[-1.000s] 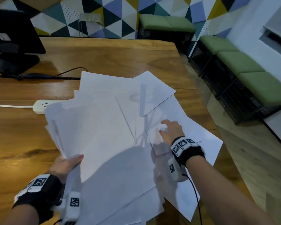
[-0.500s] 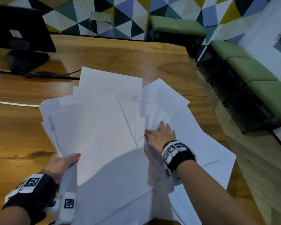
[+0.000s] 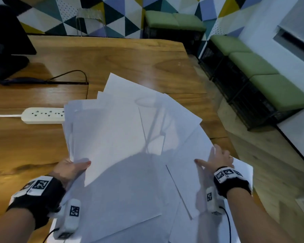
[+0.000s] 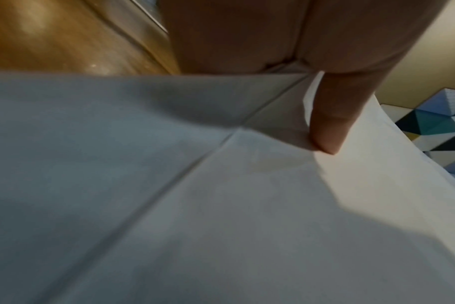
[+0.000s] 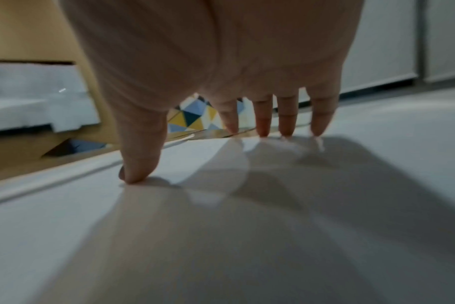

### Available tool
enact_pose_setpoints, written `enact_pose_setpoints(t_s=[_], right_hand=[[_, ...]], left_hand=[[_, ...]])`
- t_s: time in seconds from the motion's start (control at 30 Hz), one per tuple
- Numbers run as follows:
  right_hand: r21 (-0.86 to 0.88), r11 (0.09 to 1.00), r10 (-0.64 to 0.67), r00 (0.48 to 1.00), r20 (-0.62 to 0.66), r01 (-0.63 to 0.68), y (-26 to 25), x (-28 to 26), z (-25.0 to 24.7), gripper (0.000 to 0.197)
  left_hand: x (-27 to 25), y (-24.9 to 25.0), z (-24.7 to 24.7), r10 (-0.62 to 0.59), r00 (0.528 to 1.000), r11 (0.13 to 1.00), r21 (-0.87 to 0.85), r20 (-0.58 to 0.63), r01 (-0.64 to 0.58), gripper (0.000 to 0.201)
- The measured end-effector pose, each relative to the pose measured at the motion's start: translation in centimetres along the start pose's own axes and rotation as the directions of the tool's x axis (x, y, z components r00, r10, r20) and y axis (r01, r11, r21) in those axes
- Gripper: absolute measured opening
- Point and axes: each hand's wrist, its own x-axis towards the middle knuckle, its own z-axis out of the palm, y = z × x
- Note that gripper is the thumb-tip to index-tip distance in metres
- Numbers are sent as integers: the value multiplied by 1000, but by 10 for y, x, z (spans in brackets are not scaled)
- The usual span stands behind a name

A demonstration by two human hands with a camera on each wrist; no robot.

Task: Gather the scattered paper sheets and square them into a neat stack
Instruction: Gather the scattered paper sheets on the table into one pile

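Observation:
Several white paper sheets [image 3: 123,155] lie fanned and overlapping on the wooden table [image 3: 112,57]. My left hand [image 3: 72,168] grips the left edge of the raised top sheets, thumb on top and fingers hidden beneath; the left wrist view shows the thumb [image 4: 330,123] pressing on paper [image 4: 221,205]. My right hand [image 3: 216,158] lies flat with spread straight fingers on the right-hand sheets. In the right wrist view its fingertips [image 5: 262,131] and thumb press down on a sheet [image 5: 247,236].
A white power strip [image 3: 42,115] lies left of the sheets, partly under them. A black monitor stand [image 3: 5,64] and cable [image 3: 68,74] are at the far left. Green-cushioned benches [image 3: 263,76] line the right wall beyond the table's right edge.
My right hand has slid from the middle of the pile out to its right side. The sheets have drawn closer together, and the left hand keeps its hold.

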Motion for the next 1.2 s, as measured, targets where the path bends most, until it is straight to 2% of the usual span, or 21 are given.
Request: enact_pose_setpoints(t_s=[0.07,0.17,0.23,0.33,0.4,0.47,0.5,0.6,0.7,0.83,0.9,0.93,1.0,1.03,1.1,1.17,1.2], right_hand=[[23,998,-68,996,62,67,7,-3,-1,98],[150,986,-90,984,156,67,9,-11,7,84],[250,968,-82,981,176,36,5,-17,15,75],[339,938,-123,980,155,65,-11,-26,24,56],[309,945,-144,985,100,107,-22,-29,28,61],[159,978,-143,989,49,133,-28,-33,31,77],[99,985,-146,989,27,142,-29,-33,31,81],[75,988,-131,990,-50,134,-30,-25,30,77],[12,994,-103,988,-112,105,-38,-16,27,68],[-76,982,-178,981,-76,173,-58,-20,39,64],[14,975,-221,975,-25,221,-59,-24,38,67],[124,970,-205,978,-31,207,-54,-26,33,67],[301,949,-63,991,-116,95,-31,-27,22,64],[326,945,48,989,-139,0,-14,-28,18,65],[320,924,255,961,-108,-209,25,-33,15,71],[314,885,374,926,-40,-344,50,-43,17,77],[314,874,395,919,-16,-370,55,-47,19,78]], left_hand=[[0,1,5,1,1000,1000,2,20,-1,32],[0,0,12,30,999,1000,4,36,-30,13],[0,0,15,36,999,999,-9,36,-36,4],[0,2,18,21,998,1000,-12,63,-20,5],[1,5,15,21,996,1000,-9,90,-20,5],[3,9,7,22,995,999,-26,97,-20,7],[4,11,0,37,995,998,-47,89,-33,16],[8,16,-18,46,996,995,-94,81,-38,40],[5,17,-24,52,993,994,-103,102,-42,45],[7,14,-14,43,992,995,-98,116,-31,37],[9,14,-3,42,994,997,-74,100,-34,32],[10,13,3,51,995,997,-55,86,-46,30],[8,14,15,53,996,999,0,78,-54,14],[6,15,20,59,996,998,28,68,-61,7],[5,17,27,64,996,995,71,58,-69,14],[6,19,32,48,997,992,111,68,-55,18],[7,21,33,33,996,991,126,78,-43,19]])
